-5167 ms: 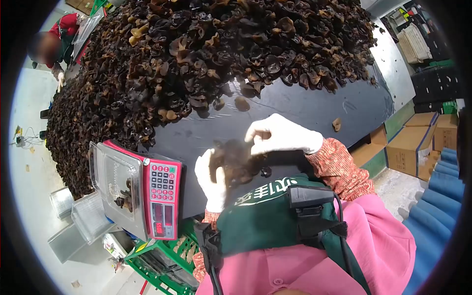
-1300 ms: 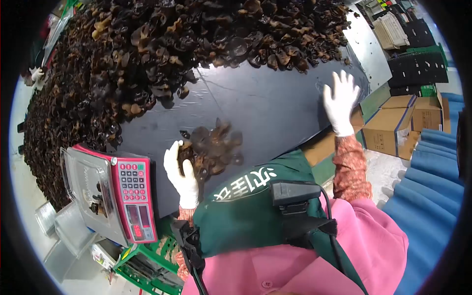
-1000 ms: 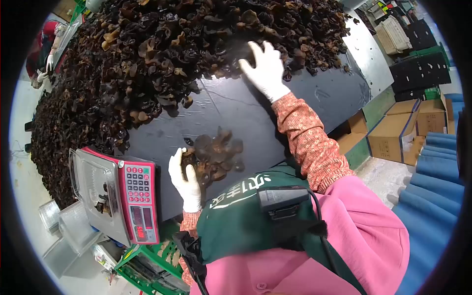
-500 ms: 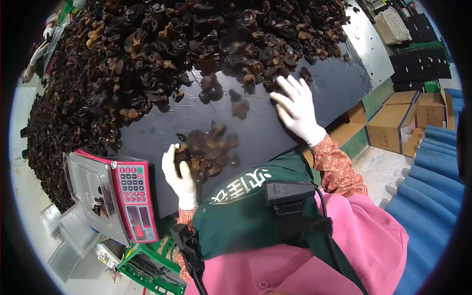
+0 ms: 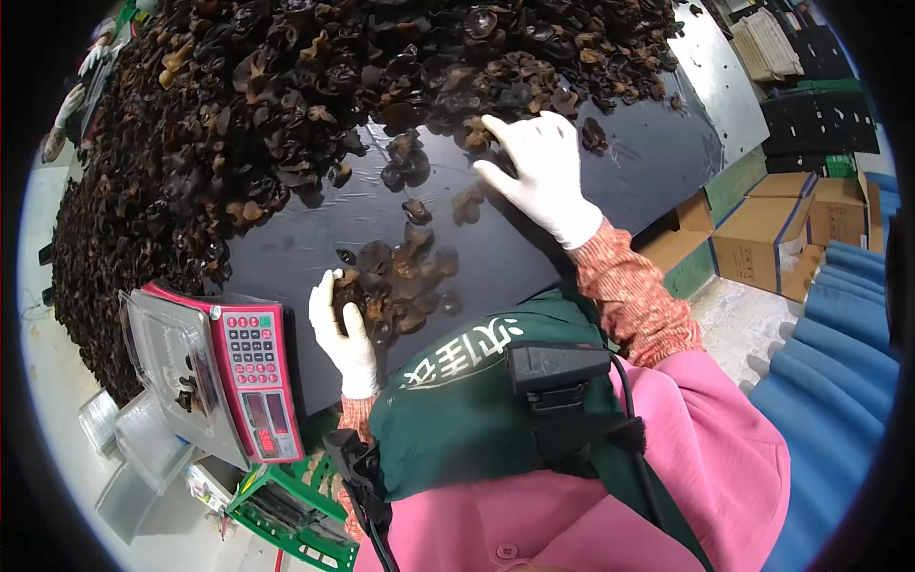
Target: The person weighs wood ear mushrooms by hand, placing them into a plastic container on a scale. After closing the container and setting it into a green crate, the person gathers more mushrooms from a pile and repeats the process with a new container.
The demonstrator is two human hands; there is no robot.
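A broad heap of dark brown wood ear mushrooms (image 5: 315, 105) covers the far part of the black tabletop (image 5: 515, 257). My left hand (image 5: 343, 338), in a white glove, lies at the left edge of a small cluster of wood ears (image 5: 400, 281). Its fingers are slightly bent with the thumb apart, and it touches the nearest pieces without closing on them. Near the heap's front edge is my right hand (image 5: 548, 176), also gloved, thumb and forefinger spread and its other fingers partly hidden. A few loose wood ears (image 5: 467, 205) lie between the hands.
To the left stands a pink digital scale (image 5: 257, 377) with a clear tray holding a few pieces. Below it are a green crate (image 5: 295, 515) and clear plastic boxes (image 5: 152, 443). Cardboard boxes (image 5: 758, 243) stand at right. Another person's gloved hand (image 5: 71, 103) shows far left.
My right hand has moved left along the heap's edge, its fingers now bent instead of spread flat. A loose wood ear now lies above the small cluster. My left hand has barely moved.
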